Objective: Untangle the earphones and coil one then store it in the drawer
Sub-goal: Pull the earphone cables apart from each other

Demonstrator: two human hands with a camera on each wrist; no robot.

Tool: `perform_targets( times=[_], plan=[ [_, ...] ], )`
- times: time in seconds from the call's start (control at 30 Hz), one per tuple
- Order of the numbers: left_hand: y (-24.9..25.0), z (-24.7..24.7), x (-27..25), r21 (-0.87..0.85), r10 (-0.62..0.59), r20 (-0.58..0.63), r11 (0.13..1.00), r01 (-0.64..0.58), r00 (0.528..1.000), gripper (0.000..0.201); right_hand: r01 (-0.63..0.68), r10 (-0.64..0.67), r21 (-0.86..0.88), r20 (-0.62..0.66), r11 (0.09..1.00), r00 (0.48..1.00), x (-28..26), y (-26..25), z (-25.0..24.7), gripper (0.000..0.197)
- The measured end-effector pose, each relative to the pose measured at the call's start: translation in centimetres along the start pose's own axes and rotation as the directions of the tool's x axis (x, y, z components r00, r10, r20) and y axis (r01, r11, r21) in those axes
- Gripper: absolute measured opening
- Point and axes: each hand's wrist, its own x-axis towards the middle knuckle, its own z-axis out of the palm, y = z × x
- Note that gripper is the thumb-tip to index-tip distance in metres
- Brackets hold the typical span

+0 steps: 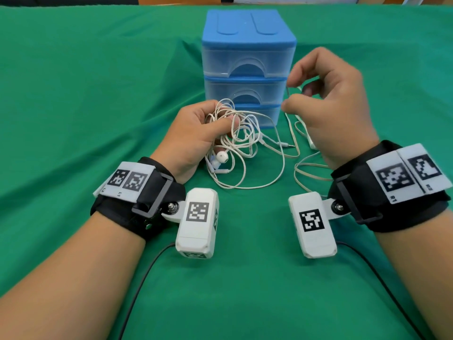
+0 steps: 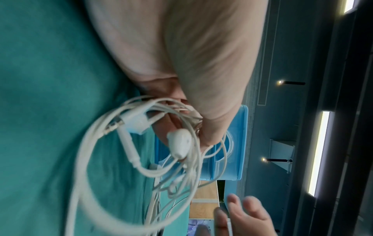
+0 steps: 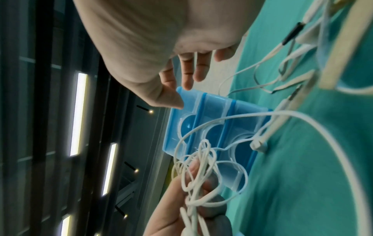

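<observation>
My left hand point(image 1: 220, 122) grips a tangled bunch of white earphones point(image 1: 239, 143) just above the green cloth; an earbud point(image 1: 221, 157) hangs below the thumb. In the left wrist view the same earbud point(image 2: 179, 143) dangles among blurred loops of the earphones point(image 2: 96, 159). My right hand point(image 1: 288, 95) is raised to the right and pinches one thin earphone cable point(image 1: 294, 133) that trails down to the cloth. The right wrist view shows that cable point(image 3: 195, 58) crossing my right hand's fingers point(image 3: 188, 75). The blue drawer unit point(image 1: 247, 57) stands behind both hands with all three drawers closed.
A jack plug point(image 1: 285, 144) lies on the green tablecloth point(image 1: 98, 106) between my hands. More cable loops point(image 1: 304, 168) lie under my right wrist. Black camera leads point(image 1: 147, 266) run back along the cloth towards me.
</observation>
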Motion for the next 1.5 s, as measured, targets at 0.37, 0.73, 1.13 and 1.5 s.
perform_targets(
  times=[0.37, 0.73, 1.13, 1.5],
  plan=[
    [0.2, 0.2, -0.2, -0.017, -0.006, 0.011, 1.0, 0.006, 1.0, 0.011, -0.099, 0.15, -0.142, 0.416, 0.985, 0.897, -1.3, -0.3, 1.5, 0.013],
    [0.5, 0.6, -0.4, -0.008, -0.005, 0.047, 1.0, 0.005, 0.999, 0.036, -0.129, 0.153, -0.088, 0.381, 0.988, 0.912, -1.6, -0.2, 2.1, 0.019],
    [0.6, 0.5, -0.5, 0.035, 0.027, 0.117, 0.999, -0.031, 0.993, 0.02, -0.176, 0.163, 0.141, 0.098, 0.974, 0.982, -1.0, 0.0, 1.7, 0.008],
    [0.8, 0.3, -0.5, 0.051, -0.036, 0.102, 0.998, 0.031, 0.994, 0.022, -0.236, 0.23, 0.486, 0.074, 0.841, 0.97, -0.5, -0.5, 0.4, 0.018]
  ],
)
